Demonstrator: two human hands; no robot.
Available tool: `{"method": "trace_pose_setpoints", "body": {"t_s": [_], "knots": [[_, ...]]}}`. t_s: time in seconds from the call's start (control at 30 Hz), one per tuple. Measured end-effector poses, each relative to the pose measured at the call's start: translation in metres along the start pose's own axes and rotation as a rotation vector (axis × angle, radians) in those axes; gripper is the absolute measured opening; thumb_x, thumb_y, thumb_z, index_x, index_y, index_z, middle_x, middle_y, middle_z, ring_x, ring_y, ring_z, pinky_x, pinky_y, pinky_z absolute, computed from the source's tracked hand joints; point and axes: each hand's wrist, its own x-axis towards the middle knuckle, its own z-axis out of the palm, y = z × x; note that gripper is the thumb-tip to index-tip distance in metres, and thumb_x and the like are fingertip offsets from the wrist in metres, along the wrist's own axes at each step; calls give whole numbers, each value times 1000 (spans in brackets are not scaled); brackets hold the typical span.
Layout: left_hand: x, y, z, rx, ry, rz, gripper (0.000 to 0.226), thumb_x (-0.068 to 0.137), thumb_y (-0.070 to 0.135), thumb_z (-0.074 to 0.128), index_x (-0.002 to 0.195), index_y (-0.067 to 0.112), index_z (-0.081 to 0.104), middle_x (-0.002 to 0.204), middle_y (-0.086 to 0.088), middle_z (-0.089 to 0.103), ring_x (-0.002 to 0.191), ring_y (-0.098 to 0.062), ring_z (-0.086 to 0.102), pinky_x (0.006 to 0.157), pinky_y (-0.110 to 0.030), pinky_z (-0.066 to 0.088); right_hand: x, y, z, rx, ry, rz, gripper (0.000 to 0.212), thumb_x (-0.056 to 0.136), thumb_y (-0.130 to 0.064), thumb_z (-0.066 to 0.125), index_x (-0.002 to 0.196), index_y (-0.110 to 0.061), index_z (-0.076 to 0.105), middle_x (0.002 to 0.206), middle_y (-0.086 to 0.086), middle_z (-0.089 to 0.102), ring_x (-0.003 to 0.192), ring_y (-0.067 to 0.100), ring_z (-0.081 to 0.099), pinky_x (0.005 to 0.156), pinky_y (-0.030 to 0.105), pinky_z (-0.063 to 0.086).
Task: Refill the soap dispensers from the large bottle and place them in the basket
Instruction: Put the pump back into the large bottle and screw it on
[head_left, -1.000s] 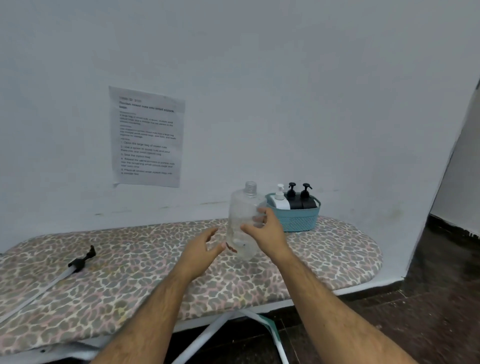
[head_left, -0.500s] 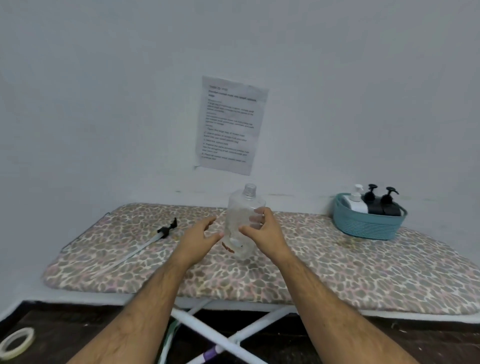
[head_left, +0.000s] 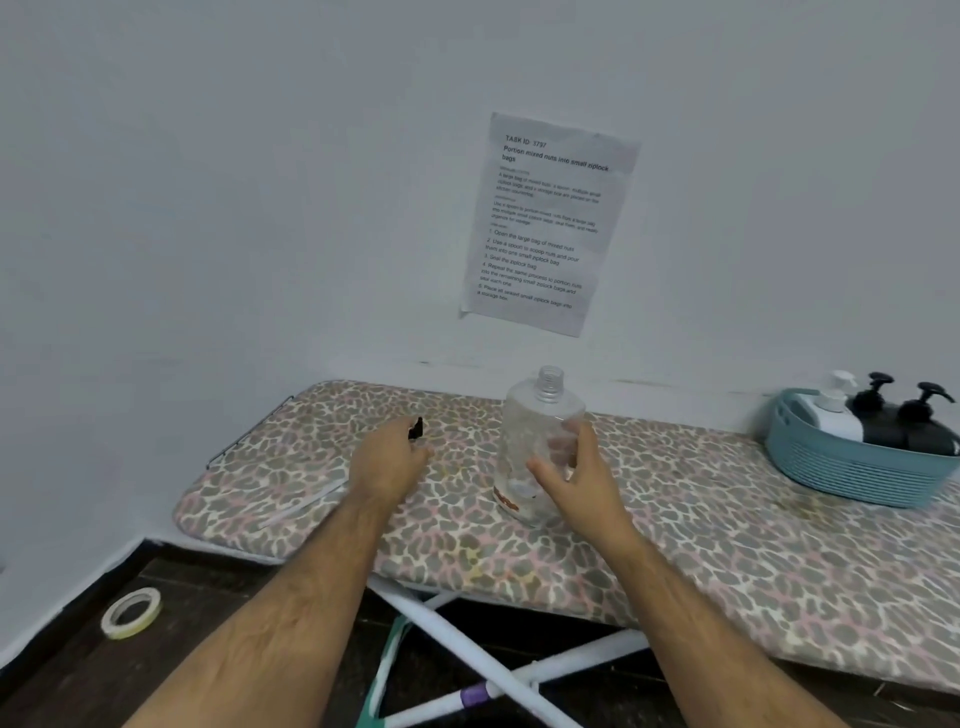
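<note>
Your left hand (head_left: 390, 464) has left the clear, capless plastic bottle (head_left: 537, 447) for the black pump (head_left: 416, 428), fingers closing. Right hand (head_left: 574, 480) still grips the bottle; recapping is next.

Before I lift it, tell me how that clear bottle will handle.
The bottle looks nearly empty, so probably light. Tall, narrow and uncapped on the padded board, it may tip if nudged. Clear thin plastic probably flexes under the right hand.

The wall sheet (head_left: 545, 223) reads "TASK ID: 3797, Portion mixed nuts into small ziplock bags".
</note>
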Motion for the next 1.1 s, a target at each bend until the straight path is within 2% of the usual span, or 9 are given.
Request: {"method": "trace_pose_setpoints", "body": {"t_s": [0.13,0.27,0.5,0.63,0.7,0.77,0.87,1.0,1.1], "knots": [[18,-8,8,138,14,-80,39,90,35,62,121,13,59,102,-5,70,82,-22,67,74,-36,57,-3,7,12,33,23,-17,62,96,-42,58,145,-26,24,140,-4,49,117,10,54,102,43,49],[26,-13,18,238,-8,-129,20,91,30,58,104,15,60,86,-1,62,77,-20,61,72,-35,55,-1,14,20,79,14,-10,63,95,-49,54,146,-35,20,142,-5,48,120,12,56,100,50,50],[31,-20,29,283,24,-136,11,93,18,57,101,17,64,88,-2,66,76,-19,60,72,-35,54,0,21,27,137,40,-8,62,95,-51,54,145,-44,18,142,-4,48,123,13,55,99,52,51],[32,-6,20,82,85,-107,17,92,25,58,104,20,68,78,1,69,65,-17,63,63,-32,56,-3,23,29,160,57,1,68,88,-64,51,145,-48,16,142,-7,47,124,12,54,97,52,52],[35,10,9,-69,94,-69,25,92,26,61,114,16,67,94,-3,72,78,-21,65,70,-33,54,-2,24,30,161,68,1,73,83,-71,48,145,-49,15,141,-8,47,123,12,54,95,52,53],[38,29,-7,-250,93,-28,36,92,27,65,125,14,64,113,-5,70,98,-23,65,85,-32,51,-2,27,32,148,77,-6,77,82,-75,44,146,-47,14,142,-8,47,123,12,54,95,52,53],[44,55,-30,-525,118,18,40,90,24,68,128,12,62,121,-4,66,111,-19,61,93,-27,45,-2,29,34,122,73,-7,87,80,-82,39,150,-40,11,146,-5,44,126,14,53,99,52,50],[47,90,-53,-822,138,86,35,89,16,69,123,11,64,114,-1,69,108,-13,64,100,-33,49,-1,30,36,113,74,-12,85,84,-78,40,151,-34,12,145,-5,45,126,14,53,102,50,48],[45,112,-68,-990,160,159,32,91,8,65,123,9,64,111,-1,69,101,-5,65,91,-19,51,-1,30,36,93,71,-17,77,90,-68,42,151,-31,14,142,-6,48,121,11,55,101,48,50]]}}
